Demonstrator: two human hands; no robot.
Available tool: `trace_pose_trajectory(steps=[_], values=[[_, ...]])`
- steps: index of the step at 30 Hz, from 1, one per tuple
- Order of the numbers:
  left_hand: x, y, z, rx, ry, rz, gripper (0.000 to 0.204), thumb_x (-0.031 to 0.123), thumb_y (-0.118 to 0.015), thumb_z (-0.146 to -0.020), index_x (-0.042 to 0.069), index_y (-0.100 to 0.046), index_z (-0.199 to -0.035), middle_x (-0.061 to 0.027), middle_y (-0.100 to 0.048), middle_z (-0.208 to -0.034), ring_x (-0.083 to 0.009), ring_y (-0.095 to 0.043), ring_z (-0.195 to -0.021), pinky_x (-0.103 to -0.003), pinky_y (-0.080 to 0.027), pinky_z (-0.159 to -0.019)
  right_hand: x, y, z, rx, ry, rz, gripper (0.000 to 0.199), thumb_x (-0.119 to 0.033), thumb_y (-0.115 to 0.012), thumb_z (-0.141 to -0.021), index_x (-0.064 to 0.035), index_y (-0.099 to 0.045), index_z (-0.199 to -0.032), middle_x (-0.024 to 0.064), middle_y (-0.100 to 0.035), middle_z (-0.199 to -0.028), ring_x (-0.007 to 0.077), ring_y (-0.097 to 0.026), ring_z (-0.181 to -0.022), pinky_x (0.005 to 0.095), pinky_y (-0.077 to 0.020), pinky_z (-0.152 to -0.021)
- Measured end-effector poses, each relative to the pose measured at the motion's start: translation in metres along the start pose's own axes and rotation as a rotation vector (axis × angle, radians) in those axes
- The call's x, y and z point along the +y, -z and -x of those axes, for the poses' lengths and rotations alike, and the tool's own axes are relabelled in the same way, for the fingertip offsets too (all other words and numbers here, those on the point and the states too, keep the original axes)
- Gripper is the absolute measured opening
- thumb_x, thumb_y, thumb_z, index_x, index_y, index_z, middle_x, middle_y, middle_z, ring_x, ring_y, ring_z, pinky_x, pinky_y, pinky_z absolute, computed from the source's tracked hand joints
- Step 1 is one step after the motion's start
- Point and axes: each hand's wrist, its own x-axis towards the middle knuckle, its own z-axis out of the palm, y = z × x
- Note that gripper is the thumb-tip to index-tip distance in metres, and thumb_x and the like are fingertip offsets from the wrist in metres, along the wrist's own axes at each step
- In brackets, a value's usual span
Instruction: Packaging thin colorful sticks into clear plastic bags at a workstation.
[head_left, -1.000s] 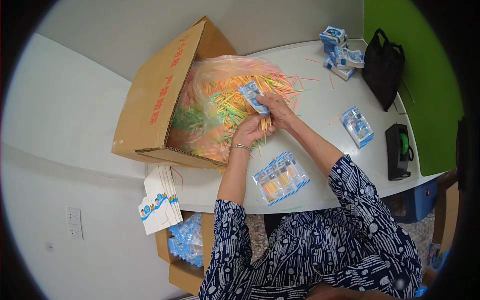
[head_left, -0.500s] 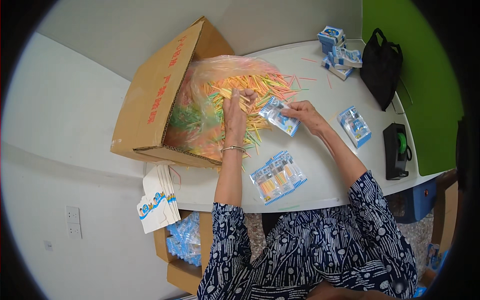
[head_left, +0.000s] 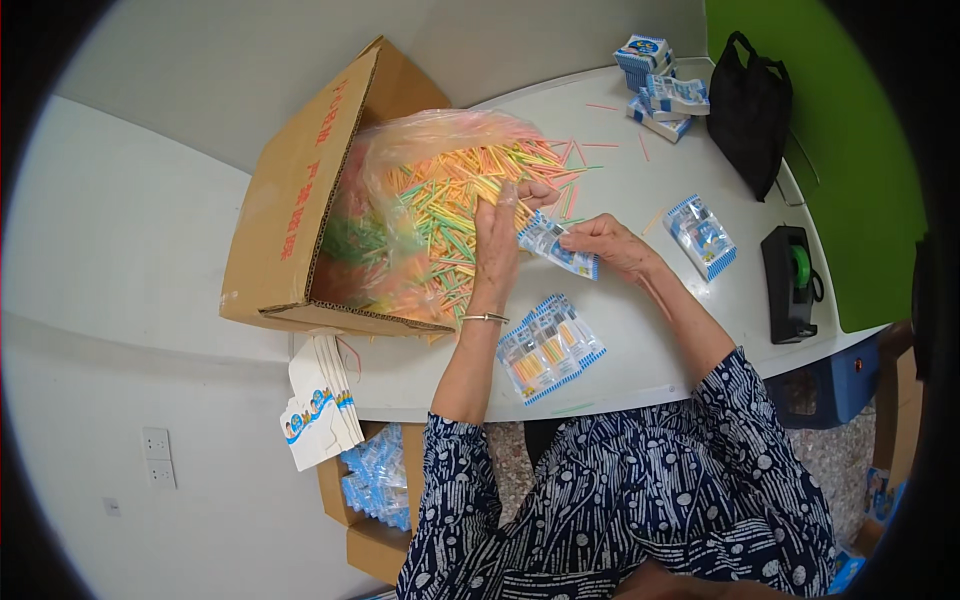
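My left hand (head_left: 508, 222) is closed around a small bunch of thin yellow sticks (head_left: 487, 187), with some fingers curled at its far side. Between the thumb and fingers of my right hand (head_left: 605, 245) is a small clear plastic packet (head_left: 556, 246) with blue striped ends. The packet's upper left end meets the bunch by my left fingers; whether any sticks are inside it cannot be made out. Beyond my left hand, a heap of loose thin sticks (head_left: 450, 215) in yellow, orange, pink and green spills from a clear plastic bag (head_left: 440, 135).
A large cardboard box (head_left: 300, 190) on its side holds the bag. Filled packets (head_left: 552, 350) lie nearest me, another packet (head_left: 700, 237) at right. Small blue-and-white boxes (head_left: 660, 90), a black bag (head_left: 748, 115) and a tape dispenser (head_left: 788, 285) stand farther right. More packets (head_left: 378, 475) fill a lower carton.
My left hand has moved right with the yellow sticks, bringing them to the packet's end. The packet stays in my right hand, now tilted slightly differently. The whole view has shifted a little.
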Motion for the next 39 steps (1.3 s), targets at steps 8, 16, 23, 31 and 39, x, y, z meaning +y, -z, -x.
trace_pose_trajectory(steps=[8,16,23,31,39], values=[[-0.008,-0.005,0.009,-0.004,-0.025,-0.054,0.038,0.028,-0.038,-0.099,-0.006,-0.056,-0.101,-0.0144,-0.063,-0.099,-0.0204,-0.063,-0.096,-0.031,-0.052,-0.081,0.004,0.009,0.005,0.012,0.027,-0.048,0.028,-0.023,-0.066,-0.085,0.0008,-0.069,-0.1,0.0028,-0.067,-0.085,0.0053,-0.058,-0.075,0.0197,-0.045,-0.069],[-0.011,0.0,0.014,-0.198,-0.089,-0.312,0.039,0.029,-0.037,-0.1,-0.004,-0.057,-0.106,-0.0127,-0.062,-0.105,-0.016,-0.057,-0.099,-0.03,-0.044,-0.089,0.004,0.006,0.01,0.009,0.054,-0.033,0.027,-0.021,-0.066,-0.085,0.0009,-0.068,-0.101,0.0036,-0.068,-0.088,0.0064,-0.06,-0.078,0.0208,-0.0466,-0.071],[-0.014,0.011,0.017,-0.243,-0.063,-0.278,0.038,0.021,-0.046,-0.097,0.0,-0.039,-0.127,-0.0132,-0.054,-0.121,-0.0175,-0.051,-0.111,-0.031,-0.042,-0.093,0.01,0.005,0.007,0.03,0.131,0.007,0.026,-0.022,-0.064,-0.087,-0.0003,-0.068,-0.102,0.0024,-0.068,-0.086,0.0059,-0.059,-0.077,0.0217,-0.0465,-0.072],[0.0,0.009,0.025,-0.25,-0.245,-1.081,0.051,0.018,-0.061,-0.087,-0.002,-0.039,-0.128,-0.0201,-0.054,-0.116,-0.0271,-0.056,-0.106,-0.034,-0.045,-0.088,0.009,-0.003,0.007,0.057,0.179,-0.029,0.022,-0.019,-0.059,-0.09,0.0005,-0.067,-0.098,-0.0013,-0.064,-0.086,0.0037,-0.054,-0.081,0.0214,-0.0431,-0.075],[0.006,0.007,0.023,-0.241,-0.093,-0.859,0.039,0.01,-0.063,-0.083,-0.002,-0.05,-0.118,-0.0191,-0.061,-0.103,-0.0249,-0.062,-0.09,-0.03,-0.049,-0.076,0.002,-0.009,0.011,0.106,0.187,-0.115,0.03,-0.019,-0.064,-0.086,0.0022,-0.065,-0.107,0.0023,-0.067,-0.088,0.005,-0.057,-0.077,0.0203,-0.0449,-0.07]])
